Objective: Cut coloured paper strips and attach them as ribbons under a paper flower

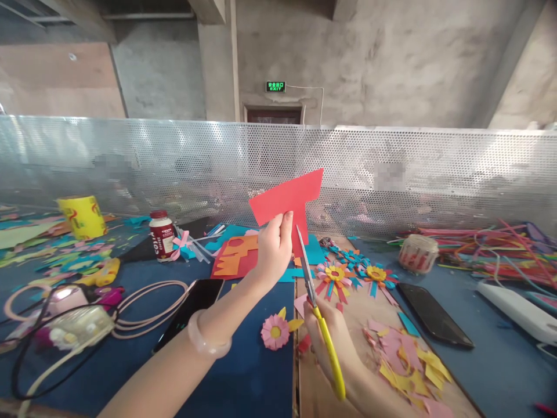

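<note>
My left hand (275,247) pinches a piece of red paper (287,200) between thumb and fingers, holding it up above the table. The paper has a wide upper part and a narrower strip hanging below. Yellow-handled scissors (322,325) are in my right hand (333,334), their blades pointing up at the lower edge of the red strip. How far the blades are apart is hard to make out. Below and between the hands lies a pink paper flower (275,332) with yellow leaves. Finished-looking paper flowers with ribbon tails (335,273) lie just beyond my right hand.
Phones (435,313) lie on both sides. Left are a brown-and-white bottle (162,235), a yellow tape roll (82,217), cables and a power strip (80,328). Right are paper scraps (409,360), a jar (418,253) and a glue gun (517,310). A perforated metal screen (195,174) stands behind.
</note>
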`<state>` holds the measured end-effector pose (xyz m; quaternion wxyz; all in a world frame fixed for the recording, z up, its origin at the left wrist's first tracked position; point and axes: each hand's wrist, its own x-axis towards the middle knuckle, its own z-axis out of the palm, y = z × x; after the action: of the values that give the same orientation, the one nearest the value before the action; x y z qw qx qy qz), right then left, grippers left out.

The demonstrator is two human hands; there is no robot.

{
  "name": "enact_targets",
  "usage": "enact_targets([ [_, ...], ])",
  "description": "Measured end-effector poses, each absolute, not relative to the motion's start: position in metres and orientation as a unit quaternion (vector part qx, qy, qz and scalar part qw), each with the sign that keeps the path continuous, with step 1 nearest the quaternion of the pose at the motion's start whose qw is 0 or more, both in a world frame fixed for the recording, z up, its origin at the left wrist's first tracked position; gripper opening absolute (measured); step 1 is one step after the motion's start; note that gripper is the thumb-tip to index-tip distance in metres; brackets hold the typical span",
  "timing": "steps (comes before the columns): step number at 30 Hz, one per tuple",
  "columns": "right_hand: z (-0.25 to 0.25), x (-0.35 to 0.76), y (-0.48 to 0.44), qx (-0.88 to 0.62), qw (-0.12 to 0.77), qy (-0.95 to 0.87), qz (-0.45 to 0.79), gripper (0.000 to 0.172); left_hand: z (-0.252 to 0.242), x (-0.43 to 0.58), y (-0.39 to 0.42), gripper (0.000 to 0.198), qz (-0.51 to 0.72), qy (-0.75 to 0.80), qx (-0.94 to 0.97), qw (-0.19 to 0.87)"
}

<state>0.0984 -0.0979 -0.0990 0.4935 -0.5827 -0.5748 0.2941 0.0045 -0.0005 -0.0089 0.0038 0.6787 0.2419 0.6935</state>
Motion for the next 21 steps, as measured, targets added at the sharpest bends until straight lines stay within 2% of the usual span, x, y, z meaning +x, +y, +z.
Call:
enact_targets([
  [5, -0.101, 0.094, -0.097, -0.590, 0.498, -0.553, 0.312, 0.028, -0.010, 0.005, 0.000, 0.034, 0.683, 0.245, 0.688, 0.011],
  [10, -0.110, 0.101, -0.091, -0.569, 0.457, -0.608, 0.313, 0.028, -0.010, 0.005, 0.002, 0.036, 0.682, 0.247, 0.689, 0.022],
  [21, -0.128, 0.109, -0.086, -0.540, 0.476, -0.627, 0.296, 0.026, -0.013, 0.008, -0.002, 0.038, 0.652, 0.248, 0.714, 0.056],
])
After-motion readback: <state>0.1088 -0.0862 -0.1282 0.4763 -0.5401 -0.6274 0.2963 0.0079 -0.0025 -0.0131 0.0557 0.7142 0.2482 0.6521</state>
